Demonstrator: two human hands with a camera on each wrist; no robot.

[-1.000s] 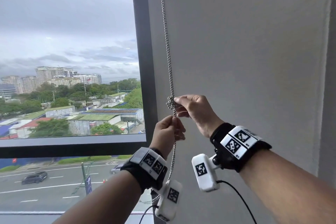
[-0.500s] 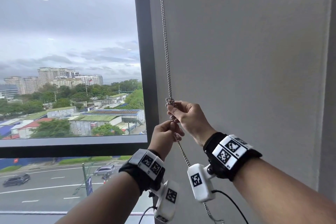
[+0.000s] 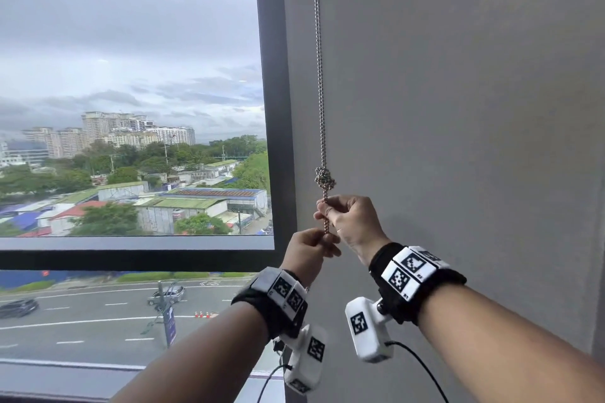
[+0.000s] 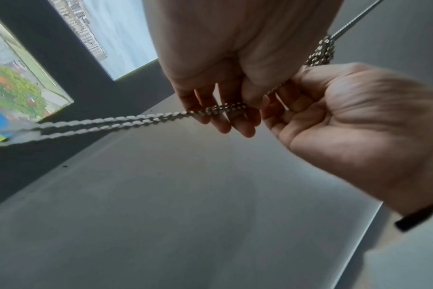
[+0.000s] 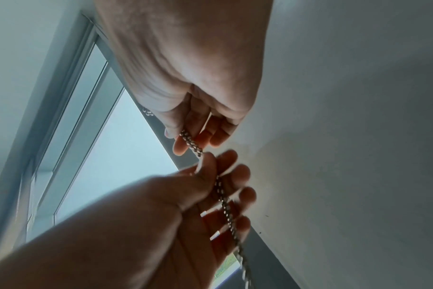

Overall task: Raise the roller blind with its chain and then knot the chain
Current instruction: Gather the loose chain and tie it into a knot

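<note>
A metal bead chain (image 3: 319, 75) hangs doubled down the grey wall beside the window frame. A tight knot (image 3: 324, 178) sits in it at about chest height. My right hand (image 3: 325, 209) pinches both strands just under the knot. My left hand (image 3: 322, 237) holds the chain a little lower, below the right. In the left wrist view the left hand (image 4: 237, 107) pinches the chain (image 4: 136, 120), and the knot (image 4: 321, 50) shows above the right hand (image 4: 346, 127). In the right wrist view the chain (image 5: 225, 201) runs across the left hand (image 5: 218, 179). The blind itself is out of view.
A dark vertical window post (image 3: 275, 108) stands just left of the chain, with a dark horizontal bar (image 3: 131, 258) below the glass. The plain grey wall (image 3: 458, 108) fills the right side. A sill (image 3: 65, 379) runs along the bottom left.
Both hands have slid down the chain, so the knot, before at my right fingertips, now stands bare above them. The slack below, swung right half a second ago, hangs behind my left wrist.
</note>
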